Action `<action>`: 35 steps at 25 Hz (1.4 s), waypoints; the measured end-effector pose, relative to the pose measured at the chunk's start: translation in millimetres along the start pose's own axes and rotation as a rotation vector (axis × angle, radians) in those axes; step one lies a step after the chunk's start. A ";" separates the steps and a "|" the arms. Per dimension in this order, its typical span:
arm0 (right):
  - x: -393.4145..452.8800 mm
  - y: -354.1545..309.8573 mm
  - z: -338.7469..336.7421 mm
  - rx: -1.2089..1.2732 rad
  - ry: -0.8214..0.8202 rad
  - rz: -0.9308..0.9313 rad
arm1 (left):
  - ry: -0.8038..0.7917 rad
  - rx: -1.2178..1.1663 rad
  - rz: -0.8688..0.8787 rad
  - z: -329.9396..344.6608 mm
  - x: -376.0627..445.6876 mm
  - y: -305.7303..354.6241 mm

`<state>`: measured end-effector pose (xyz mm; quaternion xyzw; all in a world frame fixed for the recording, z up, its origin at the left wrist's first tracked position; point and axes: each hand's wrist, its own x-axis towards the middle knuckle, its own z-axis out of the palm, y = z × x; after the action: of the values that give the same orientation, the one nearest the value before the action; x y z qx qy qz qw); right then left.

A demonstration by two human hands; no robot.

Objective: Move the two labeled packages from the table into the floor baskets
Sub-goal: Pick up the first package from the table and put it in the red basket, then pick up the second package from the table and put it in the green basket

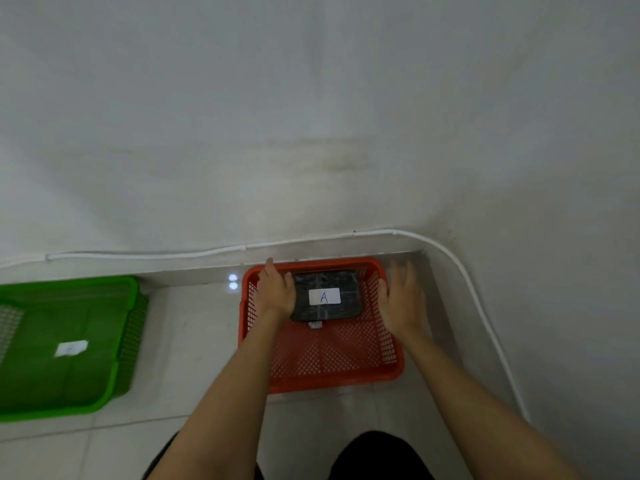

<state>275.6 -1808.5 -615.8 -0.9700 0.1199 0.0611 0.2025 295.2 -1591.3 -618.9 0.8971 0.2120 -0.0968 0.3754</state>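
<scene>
The package (pixel 325 296), black wrap with a white label reading "A", lies in the red basket (pixel 332 355) at its far end. Your left hand (pixel 275 292) touches its left edge, fingers loose. Your right hand (pixel 401 299) is open, apart, over the right wall. The green basket (pixel 65 344) carries an unreadable label.

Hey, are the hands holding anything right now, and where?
The left hand touches the left edge of the package labeled A in the red basket; whether it grips is unclear. The right hand is open, holding nothing.
</scene>
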 end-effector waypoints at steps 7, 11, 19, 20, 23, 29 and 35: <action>-69.6 -163.5 -242.3 -0.115 0.008 -0.228 | 0.093 0.209 0.119 -250.7 -114.9 138.4; -103.4 -258.5 -372.2 -0.116 0.080 -0.384 | 0.230 0.285 0.168 -400.8 -174.7 207.9; -173.3 -422.1 -526.0 -0.104 0.216 -0.652 | 0.497 0.338 0.173 -623.5 -272.5 260.9; -184.4 -439.2 -532.8 -0.098 0.221 -0.666 | 0.517 0.347 0.168 -642.8 -283.1 257.8; -230.0 -494.9 -540.2 -0.065 0.243 -0.726 | 0.579 0.376 0.137 -703.6 -315.2 231.3; -364.3 -612.9 -506.5 0.001 0.246 -0.829 | 0.681 0.414 0.082 -826.3 -393.3 115.1; -498.0 -707.1 -438.1 -0.002 0.206 -0.958 | 0.691 0.356 -0.040 -919.2 -462.8 -14.5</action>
<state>8.3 -1254.8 133.8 -0.9172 -0.3206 -0.1349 0.1942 -110.6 -1067.8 168.9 0.9237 0.3231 0.1686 0.1181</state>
